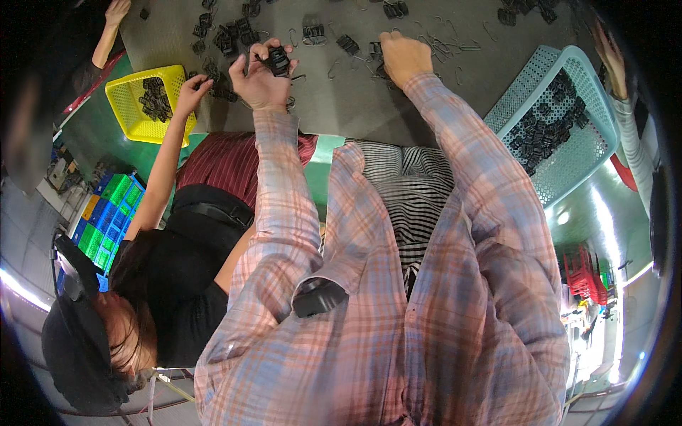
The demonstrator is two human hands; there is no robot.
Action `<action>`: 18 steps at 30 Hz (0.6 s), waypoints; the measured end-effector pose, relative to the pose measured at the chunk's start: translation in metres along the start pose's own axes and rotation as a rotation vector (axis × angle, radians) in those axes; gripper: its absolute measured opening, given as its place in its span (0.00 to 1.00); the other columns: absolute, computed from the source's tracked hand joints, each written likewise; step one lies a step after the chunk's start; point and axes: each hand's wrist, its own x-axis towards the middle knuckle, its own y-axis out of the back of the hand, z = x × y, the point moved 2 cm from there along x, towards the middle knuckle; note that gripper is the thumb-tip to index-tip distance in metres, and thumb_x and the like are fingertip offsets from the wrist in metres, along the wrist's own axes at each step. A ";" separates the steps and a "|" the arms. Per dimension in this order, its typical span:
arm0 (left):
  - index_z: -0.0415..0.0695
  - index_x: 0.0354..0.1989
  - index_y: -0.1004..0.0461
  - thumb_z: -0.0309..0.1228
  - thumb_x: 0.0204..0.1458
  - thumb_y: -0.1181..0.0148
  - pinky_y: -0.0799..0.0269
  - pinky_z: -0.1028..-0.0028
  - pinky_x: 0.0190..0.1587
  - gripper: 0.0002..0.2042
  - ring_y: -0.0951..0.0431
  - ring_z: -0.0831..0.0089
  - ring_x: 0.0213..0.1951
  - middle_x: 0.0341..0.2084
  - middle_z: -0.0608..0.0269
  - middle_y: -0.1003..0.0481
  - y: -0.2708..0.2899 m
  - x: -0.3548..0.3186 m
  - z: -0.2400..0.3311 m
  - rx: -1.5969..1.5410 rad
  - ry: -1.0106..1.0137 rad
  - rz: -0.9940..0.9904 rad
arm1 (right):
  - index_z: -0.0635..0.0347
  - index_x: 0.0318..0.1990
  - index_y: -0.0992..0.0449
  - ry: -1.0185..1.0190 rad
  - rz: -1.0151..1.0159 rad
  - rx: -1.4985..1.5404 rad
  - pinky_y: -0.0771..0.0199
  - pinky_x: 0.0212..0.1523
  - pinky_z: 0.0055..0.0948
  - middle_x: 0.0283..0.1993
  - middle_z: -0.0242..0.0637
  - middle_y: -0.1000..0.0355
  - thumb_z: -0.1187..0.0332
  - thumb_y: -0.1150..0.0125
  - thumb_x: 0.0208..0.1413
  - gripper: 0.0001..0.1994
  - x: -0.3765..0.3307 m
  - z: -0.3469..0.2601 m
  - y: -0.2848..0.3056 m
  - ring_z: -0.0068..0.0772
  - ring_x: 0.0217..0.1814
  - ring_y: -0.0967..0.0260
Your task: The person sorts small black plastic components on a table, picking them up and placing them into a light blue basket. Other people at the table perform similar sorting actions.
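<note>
My left hand [261, 84] is raised over the near part of the dark table [320, 106], its palm turned up. Its thumb and fingers are closed round a small black ribbed plastic piece [278, 62]. To the right, my right hand [406, 59] is down at the tabletop with its fingers curled in. What it grips, if anything, is hidden beneath the fingers. Just left of its knuckles sits a black plastic piece [376, 51]. Several thin metal wire hooks [444, 48] lie loose on the right of this hand. Another black ribbed piece [347, 45] rests between my hands.
A light blue perforated basket [604, 106] holding black pieces stands at the table's right. At the left is a yellow basket [117, 106] with similar pieces. A co-worker's hand [193, 92] is close to my left forearm. Black pieces [234, 35] are heaped across the table.
</note>
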 end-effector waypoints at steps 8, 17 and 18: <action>0.43 0.33 0.27 0.34 0.38 0.32 0.30 0.67 0.31 0.15 0.25 0.69 0.26 0.23 0.62 0.26 -0.005 0.039 -0.035 1.495 -0.236 0.180 | 0.52 0.45 0.38 0.159 0.222 0.209 0.26 0.34 0.42 0.36 0.39 0.28 0.65 0.44 0.51 0.15 -0.012 0.018 -0.003 0.43 0.39 0.26; 0.49 0.28 0.21 0.37 0.34 0.30 0.29 0.69 0.33 0.12 0.25 0.68 0.25 0.21 0.64 0.26 -0.036 0.027 -0.018 1.710 -0.100 0.075 | 0.51 0.43 0.33 0.068 -0.032 0.153 0.27 0.36 0.41 0.35 0.41 0.26 0.59 0.41 0.51 0.15 0.016 -0.032 -0.026 0.45 0.40 0.27; 0.48 0.28 0.21 0.37 0.34 0.31 0.29 0.69 0.33 0.11 0.25 0.68 0.25 0.21 0.64 0.26 -0.039 0.022 -0.016 1.724 -0.109 0.100 | 0.53 0.41 0.31 0.072 -0.039 0.134 0.27 0.36 0.43 0.33 0.41 0.26 0.59 0.41 0.51 0.13 0.016 -0.029 -0.034 0.45 0.40 0.26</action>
